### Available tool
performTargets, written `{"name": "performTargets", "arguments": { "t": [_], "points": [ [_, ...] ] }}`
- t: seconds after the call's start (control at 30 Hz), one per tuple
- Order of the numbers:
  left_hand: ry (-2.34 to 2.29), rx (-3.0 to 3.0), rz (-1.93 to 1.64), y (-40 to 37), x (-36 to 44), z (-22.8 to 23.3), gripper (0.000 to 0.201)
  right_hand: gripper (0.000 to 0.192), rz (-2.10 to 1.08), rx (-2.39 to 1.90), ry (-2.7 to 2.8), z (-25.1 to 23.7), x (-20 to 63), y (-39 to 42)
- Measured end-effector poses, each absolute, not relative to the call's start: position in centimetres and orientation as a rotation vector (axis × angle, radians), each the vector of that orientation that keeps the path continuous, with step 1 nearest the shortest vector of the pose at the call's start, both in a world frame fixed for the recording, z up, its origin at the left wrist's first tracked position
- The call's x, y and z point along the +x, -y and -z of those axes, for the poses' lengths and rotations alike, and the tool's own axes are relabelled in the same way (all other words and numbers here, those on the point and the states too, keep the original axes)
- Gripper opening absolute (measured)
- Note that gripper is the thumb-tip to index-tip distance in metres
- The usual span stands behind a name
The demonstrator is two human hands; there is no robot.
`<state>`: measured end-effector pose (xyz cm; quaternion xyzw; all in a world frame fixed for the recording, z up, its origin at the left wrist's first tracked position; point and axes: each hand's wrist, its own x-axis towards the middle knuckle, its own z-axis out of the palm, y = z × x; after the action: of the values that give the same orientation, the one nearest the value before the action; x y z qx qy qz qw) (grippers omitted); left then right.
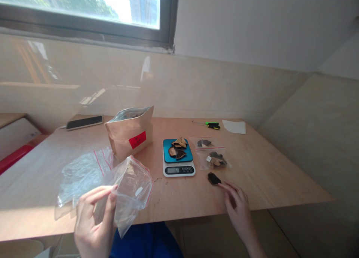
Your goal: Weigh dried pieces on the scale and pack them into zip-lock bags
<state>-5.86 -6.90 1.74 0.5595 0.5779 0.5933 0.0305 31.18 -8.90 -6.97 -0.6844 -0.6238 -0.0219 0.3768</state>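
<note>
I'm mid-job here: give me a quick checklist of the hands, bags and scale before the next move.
1. Left hand has hold of the clear bag: ok, pinched between thumb and fingers.
2. Right hand at the dark slice: ok, fingertips at its edge; whether the grip is firm, cannot tell.
3. Dried slices resting on the scale: ok, on its blue top.
4. Scale reading: cannot tell, digits too small.
5. Paper pouch upright with its top open: ok.
6. Filled bags right of the scale sealed: cannot tell.
</note>
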Motion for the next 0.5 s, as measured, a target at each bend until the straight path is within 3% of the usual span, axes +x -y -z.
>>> {"name": "performTargets", "arguments": {
  "t": [0.3, 0.5],
  "points": [
    [-1.632, 1.307, -1.751, 6.8, -5.1, -1.9, 0.025, 0.026, 0.041, -1.742, 1.55, 8.2, 31.1, 10.1],
    [-1.658, 1.221, -1.692, 6.4, -4.7, -2.7, 0.034, 0.025, 0.102, -1.718, 1.506, 5.5, 29.3, 8.2]
  ]
}}
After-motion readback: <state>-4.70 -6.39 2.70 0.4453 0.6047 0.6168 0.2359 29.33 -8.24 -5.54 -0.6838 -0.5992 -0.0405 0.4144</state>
